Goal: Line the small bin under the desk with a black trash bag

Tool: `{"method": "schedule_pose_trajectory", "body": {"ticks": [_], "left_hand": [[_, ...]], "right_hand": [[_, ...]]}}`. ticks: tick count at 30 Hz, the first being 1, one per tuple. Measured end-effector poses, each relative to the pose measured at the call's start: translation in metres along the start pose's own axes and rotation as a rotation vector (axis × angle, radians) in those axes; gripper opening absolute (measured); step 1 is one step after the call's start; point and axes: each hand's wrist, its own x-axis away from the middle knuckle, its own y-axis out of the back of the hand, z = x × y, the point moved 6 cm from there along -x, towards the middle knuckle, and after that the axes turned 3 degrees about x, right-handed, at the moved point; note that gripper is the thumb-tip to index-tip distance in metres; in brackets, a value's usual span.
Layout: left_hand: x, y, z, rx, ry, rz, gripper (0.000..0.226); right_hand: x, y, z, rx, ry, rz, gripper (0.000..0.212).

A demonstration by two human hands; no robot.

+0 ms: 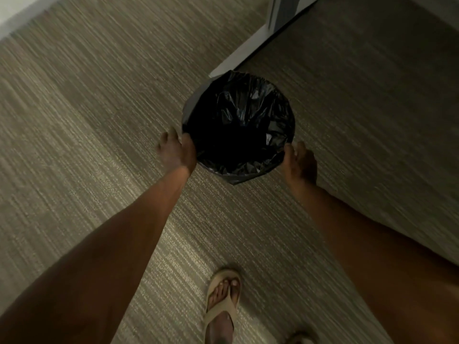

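Note:
A small round bin stands on the carpet, its mouth and rim covered by a glossy black trash bag point(238, 125). Only a sliver of the bin's grey wall point(190, 101) shows at the upper left. My left hand point(177, 151) presses against the left side of the rim, thumb on the bag's folded edge, fingers spread outward. My right hand point(299, 161) holds the right side of the rim, fingers curled against the bag. The bag hangs down inside, dark and wrinkled.
A white desk foot point(248, 52) runs diagonally just behind the bin, rising to a grey leg point(283, 11). Striped grey-beige carpet point(87, 120) covers the floor. My sandalled foot point(222, 301) stands near the bottom edge. A pale wall base point(15, 13) shows top left.

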Motion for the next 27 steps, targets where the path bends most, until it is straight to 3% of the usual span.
{"method": "schedule_pose_trajectory", "body": {"ticks": [4,7,14,19,27], "left_hand": [[0.055,0.002,-0.027,-0.179,-0.408,0.001,0.067],[0.098,0.001,-0.043,-0.234,-0.631,0.019,0.064],[0.167,0.014,-0.076,-0.364,-0.662,0.114,0.079],[0.241,0.041,-0.111,-0.447,-0.838,0.108,0.07],[0.345,0.117,-0.188,-0.457,-0.914,0.139,0.071]], "right_hand": [[0.029,0.021,0.009,0.31,0.249,-0.028,0.07],[0.053,0.036,0.017,0.421,0.332,-0.035,0.074],[0.126,0.094,0.037,0.526,0.481,-0.075,0.077],[0.184,0.144,0.03,0.535,0.42,-0.077,0.079],[0.291,0.243,0.068,0.551,0.463,-0.172,0.075]]}}
